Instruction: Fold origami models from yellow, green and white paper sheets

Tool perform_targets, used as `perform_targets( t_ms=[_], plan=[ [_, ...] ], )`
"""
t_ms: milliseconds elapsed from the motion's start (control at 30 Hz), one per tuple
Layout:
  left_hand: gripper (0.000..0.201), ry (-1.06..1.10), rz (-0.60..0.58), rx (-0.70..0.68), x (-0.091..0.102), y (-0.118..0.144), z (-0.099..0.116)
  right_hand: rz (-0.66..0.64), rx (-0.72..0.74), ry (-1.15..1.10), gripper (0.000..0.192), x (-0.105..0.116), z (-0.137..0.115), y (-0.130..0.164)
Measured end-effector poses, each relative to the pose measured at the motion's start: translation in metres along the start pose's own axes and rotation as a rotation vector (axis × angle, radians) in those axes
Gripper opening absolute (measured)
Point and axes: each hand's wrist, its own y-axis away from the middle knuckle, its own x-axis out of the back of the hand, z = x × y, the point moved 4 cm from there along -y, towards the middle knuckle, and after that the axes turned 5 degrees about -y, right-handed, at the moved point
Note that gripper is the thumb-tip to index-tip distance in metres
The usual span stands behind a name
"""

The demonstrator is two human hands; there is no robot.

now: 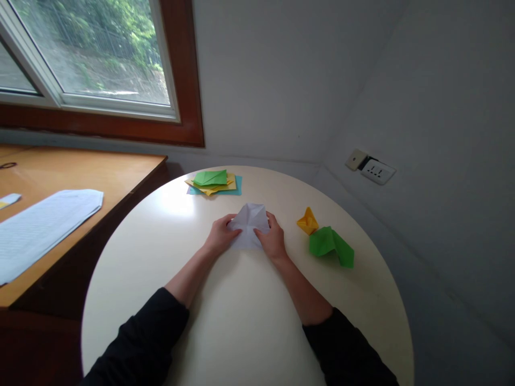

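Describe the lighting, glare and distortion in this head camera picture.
Head view: daylight from the window puts a soft glare patch on the round table; the left hand and right hand on the white paper cast only faint shadows; wide-angle distortion bends the window frame and table rim; nothing is noticeably blurred.

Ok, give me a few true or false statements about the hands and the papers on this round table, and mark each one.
1. Both hands, left hand and right hand, rest on the white folded paper. True.
2. The green folded piece lies left of the hands. False: it lies to their right, beside the yellow folded piece.
3. A stack of coloured sheets sits beyond the hands, near the far edge of the round table. True.
4. The stack's top sheet is red. False: it is green.
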Motion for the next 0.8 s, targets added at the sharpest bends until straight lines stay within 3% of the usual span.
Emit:
perform_targets(
  t_ms=[333, 567, 800],
  plan=[
    [0.013, -0.319, 0.024, -0.035, 0.002, -0.001, -0.004, -0.035, -0.030, 0.054, 0.057, -0.001, 0.005, -0.001],
    [0.016, -0.492, -0.002, 0.022, 0.003, -0.002, -0.006, -0.141, -0.023, 0.244, 0.054, -0.005, 0.005, -0.001],
    [0.021, -0.568, -0.115, 0.123, 0.013, 0.004, 0.002, -0.126, -0.040, 0.300, 0.046, -0.004, 0.001, -0.001]
  ],
)
